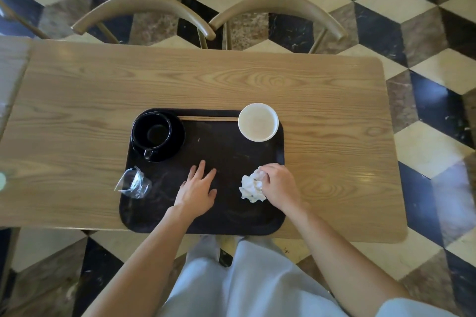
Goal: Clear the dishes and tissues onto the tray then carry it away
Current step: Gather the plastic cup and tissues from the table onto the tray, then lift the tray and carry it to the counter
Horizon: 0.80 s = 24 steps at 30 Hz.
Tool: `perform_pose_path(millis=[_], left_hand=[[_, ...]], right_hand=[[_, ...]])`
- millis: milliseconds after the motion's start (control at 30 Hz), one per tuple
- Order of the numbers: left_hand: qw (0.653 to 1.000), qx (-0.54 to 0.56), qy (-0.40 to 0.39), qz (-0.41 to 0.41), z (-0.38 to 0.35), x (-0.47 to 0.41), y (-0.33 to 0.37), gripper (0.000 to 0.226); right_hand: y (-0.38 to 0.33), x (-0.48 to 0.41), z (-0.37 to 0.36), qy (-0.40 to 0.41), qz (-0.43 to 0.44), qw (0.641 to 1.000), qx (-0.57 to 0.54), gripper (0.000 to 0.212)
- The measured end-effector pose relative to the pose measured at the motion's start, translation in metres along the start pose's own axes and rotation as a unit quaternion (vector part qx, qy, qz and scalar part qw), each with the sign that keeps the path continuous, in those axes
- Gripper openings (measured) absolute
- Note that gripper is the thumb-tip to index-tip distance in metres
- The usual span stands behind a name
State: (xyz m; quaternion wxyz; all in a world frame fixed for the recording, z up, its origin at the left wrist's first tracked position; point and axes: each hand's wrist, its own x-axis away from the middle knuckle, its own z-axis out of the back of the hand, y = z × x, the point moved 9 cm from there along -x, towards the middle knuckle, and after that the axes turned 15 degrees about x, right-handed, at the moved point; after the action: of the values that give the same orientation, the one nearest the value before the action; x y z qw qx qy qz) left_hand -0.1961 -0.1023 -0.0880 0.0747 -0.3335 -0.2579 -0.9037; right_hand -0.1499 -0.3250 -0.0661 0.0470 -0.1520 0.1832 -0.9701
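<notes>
A dark tray (pixel 226 152) lies on the wooden table. On it stand a black cup (pixel 151 134) on a black saucer at the far left, a white bowl (pixel 258 122) at the far right corner, and wooden chopsticks (pixel 207 118) along the far rim. A clear plastic wrapper (pixel 134 183) lies over the tray's left edge. Crumpled white tissues (pixel 251 188) rest on the tray's right side, with my right hand (pixel 279 185) closed on them. My left hand (pixel 198 188) lies flat on the tray's middle, fingers apart, holding nothing.
The wooden table (pixel 322 100) has two curved-back chairs (pixel 144 11) (pixel 278 8) pushed in at its far side. A chequered marble floor surrounds it. A second table edge (pixel 10 59) adjoins at the left.
</notes>
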Motion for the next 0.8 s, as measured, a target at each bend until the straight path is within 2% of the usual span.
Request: perform_pose_path(millis=[67, 167, 233, 333, 433, 533, 633, 800], left_hand=[[0.999, 0.030, 0.022, -0.003, 0.017, 0.005, -0.001, 0.061], [0.990, 0.087, 0.100, -0.036, 0.056, 0.018, -0.006, 0.051], [0.975, 0.138, 0.160, -0.064, 0.084, 0.034, -0.012, 0.043], [0.937, 0.204, 0.265, -0.098, 0.130, 0.063, -0.026, 0.030], [0.899, 0.261, 0.347, -0.060, 0.170, 0.090, -0.064, 0.021], [0.856, 0.333, 0.394, -0.003, 0.190, 0.100, -0.116, 0.022], [0.833, 0.369, 0.408, 0.068, 0.187, 0.095, -0.163, 0.027], [0.852, 0.384, 0.328, 0.137, 0.153, 0.061, -0.211, 0.029]], right_hand=[[0.010, 0.001, 0.008, 0.026, -0.039, 0.999, -0.017, 0.033], [0.029, 0.003, 0.022, 0.072, -0.107, 0.991, -0.037, 0.031], [0.041, 0.005, 0.028, 0.089, -0.144, 0.985, -0.040, 0.032], [0.060, 0.007, 0.023, 0.063, -0.185, 0.980, -0.030, 0.039], [0.068, 0.009, 0.013, 0.031, -0.209, 0.976, -0.052, 0.044], [0.069, 0.009, 0.006, 0.009, -0.233, 0.970, -0.063, 0.042], [0.069, 0.005, -0.003, 0.003, -0.249, 0.965, -0.085, 0.039], [0.074, 0.001, -0.014, 0.004, -0.267, 0.958, -0.104, 0.037]])
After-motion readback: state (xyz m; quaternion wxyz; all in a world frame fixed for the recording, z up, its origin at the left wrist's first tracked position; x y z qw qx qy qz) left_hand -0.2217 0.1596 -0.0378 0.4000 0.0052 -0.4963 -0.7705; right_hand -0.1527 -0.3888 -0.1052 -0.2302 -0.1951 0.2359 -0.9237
